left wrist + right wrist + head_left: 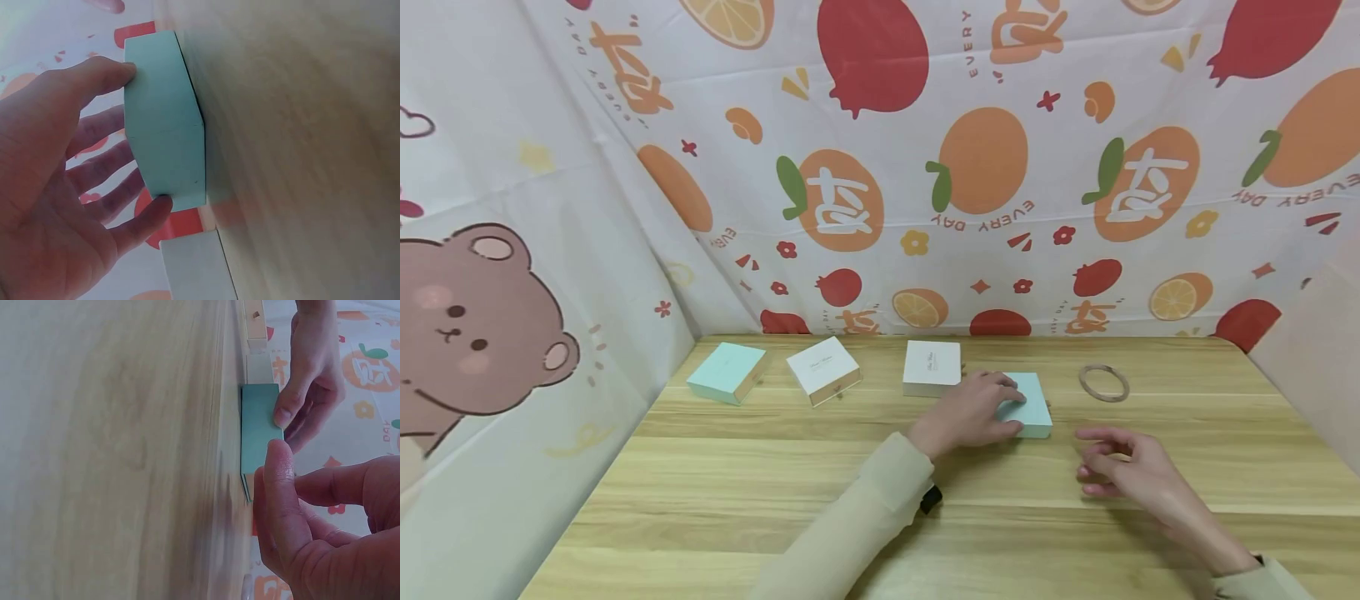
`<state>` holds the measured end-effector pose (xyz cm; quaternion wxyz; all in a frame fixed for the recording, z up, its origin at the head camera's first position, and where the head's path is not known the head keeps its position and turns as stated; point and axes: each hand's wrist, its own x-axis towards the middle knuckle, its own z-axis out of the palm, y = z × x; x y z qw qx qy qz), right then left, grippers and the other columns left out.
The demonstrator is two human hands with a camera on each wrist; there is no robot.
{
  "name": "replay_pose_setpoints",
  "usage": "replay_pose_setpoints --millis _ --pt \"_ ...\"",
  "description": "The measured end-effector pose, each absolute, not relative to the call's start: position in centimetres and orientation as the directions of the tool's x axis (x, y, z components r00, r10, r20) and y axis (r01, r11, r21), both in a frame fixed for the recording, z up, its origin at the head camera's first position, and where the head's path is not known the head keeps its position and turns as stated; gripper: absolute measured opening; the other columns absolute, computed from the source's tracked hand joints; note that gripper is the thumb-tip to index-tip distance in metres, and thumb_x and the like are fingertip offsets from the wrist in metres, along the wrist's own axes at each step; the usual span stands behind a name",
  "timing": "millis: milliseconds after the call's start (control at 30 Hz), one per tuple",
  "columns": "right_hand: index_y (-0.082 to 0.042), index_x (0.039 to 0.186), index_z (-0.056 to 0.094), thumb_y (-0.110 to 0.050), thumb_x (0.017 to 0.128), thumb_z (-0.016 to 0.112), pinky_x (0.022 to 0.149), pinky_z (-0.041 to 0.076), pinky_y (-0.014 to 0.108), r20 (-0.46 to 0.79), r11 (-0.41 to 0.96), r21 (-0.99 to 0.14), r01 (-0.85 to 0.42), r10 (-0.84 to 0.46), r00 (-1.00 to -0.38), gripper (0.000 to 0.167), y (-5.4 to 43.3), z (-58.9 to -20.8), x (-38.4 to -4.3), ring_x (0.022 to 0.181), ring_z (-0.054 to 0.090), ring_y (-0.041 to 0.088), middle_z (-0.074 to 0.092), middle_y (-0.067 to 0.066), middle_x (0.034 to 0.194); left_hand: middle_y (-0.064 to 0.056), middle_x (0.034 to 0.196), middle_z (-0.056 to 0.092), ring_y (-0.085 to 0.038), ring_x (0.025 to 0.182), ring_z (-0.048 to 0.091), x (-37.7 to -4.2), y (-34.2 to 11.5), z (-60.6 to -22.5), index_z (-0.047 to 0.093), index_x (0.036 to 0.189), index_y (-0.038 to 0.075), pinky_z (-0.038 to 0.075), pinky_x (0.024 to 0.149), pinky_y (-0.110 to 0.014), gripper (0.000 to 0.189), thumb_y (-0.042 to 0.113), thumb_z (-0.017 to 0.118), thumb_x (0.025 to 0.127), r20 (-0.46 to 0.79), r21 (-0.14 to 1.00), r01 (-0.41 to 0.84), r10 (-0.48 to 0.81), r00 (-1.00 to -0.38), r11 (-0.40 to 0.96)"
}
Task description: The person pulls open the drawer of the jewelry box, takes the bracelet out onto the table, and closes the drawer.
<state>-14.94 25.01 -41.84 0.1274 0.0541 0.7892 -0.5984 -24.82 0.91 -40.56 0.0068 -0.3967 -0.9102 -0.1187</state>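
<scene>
My left hand (966,412) holds a light teal box (1033,407) on the table. In the left wrist view its thumb touches the top edge of the box (165,112) and the little finger rests at a corner. Just to the right, my right hand (1138,475) hovers apart from the box with loosely bent fingers and nothing in them. The right wrist view shows the box (261,428) beyond that hand's fingertips, with a small tab near its end mostly hidden. Behind the right hand a brownish bangle (1103,383) lies flat.
Left of the held box, a white box (932,367), another white box (823,369) and a second teal box (727,372) stand in a row near the back of the wooden table (715,500). A fruit-patterned cloth (902,200) hangs behind them.
</scene>
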Motion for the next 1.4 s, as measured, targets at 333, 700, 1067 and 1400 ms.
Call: replay_pose_setpoints --millis 333,700,1067,1400 --pt "0.011 0.145 0.043 -0.002 0.099 0.059 0.078 0.063 0.035 -0.284 0.281 -0.924 0.259 -0.054 -0.957 0.05 25.8 -42.1 -14.5 0.089 0.071 0.016 0.062 0.015 0.11 0.0 0.143 0.062 -0.024 0.133 0.055 -25.9 2.2 -40.8 0.071 0.131 0.022 0.049 0.108 -0.033 0.039 0.039 0.067 0.097 0.094 0.232 0.697 0.697 -0.711 0.679" --pt "0.01 0.146 0.043 -0.009 0.103 0.057 0.077 0.063 0.035 -0.301 0.293 -0.916 0.274 -0.048 -0.953 0.048 26.6 -42.2 -14.4 0.09 0.071 0.016 0.067 0.013 0.109 0.0 0.144 0.062 -0.022 0.135 0.055 -26.8 2.8 -40.9 0.071 0.131 0.022 0.045 0.114 -0.034 0.039 0.039 0.067 0.097 0.102 0.246 0.689 0.689 -0.717 0.681" --pt "0.009 0.146 0.043 -0.01 0.103 0.057 0.078 0.063 0.035 -0.303 0.291 -0.916 0.275 -0.053 -0.952 0.049 26.6 -42.2 -14.4 0.093 0.071 0.016 0.067 0.013 0.113 0.001 0.145 0.061 -0.02 0.133 0.055 -27.8 4.1 -40.7 0.07 0.132 0.024 0.048 0.11 -0.031 0.038 0.04 0.066 0.097 0.075 0.233 0.678 0.682 -0.727 0.697" --pt "0.01 0.146 0.043 -0.01 0.103 0.057 0.077 0.063 0.036 -0.305 0.288 -0.916 0.28 -0.047 -0.951 0.049 26.7 -42.3 -14.4 0.091 0.071 0.015 0.068 0.01 0.11 0.002 0.146 0.061 -0.018 0.135 0.055 -27.8 4.6 -40.8 0.07 0.132 0.025 0.046 0.112 -0.03 0.038 0.04 0.065 0.098 0.082 0.227 0.673 0.675 -0.733 0.704"
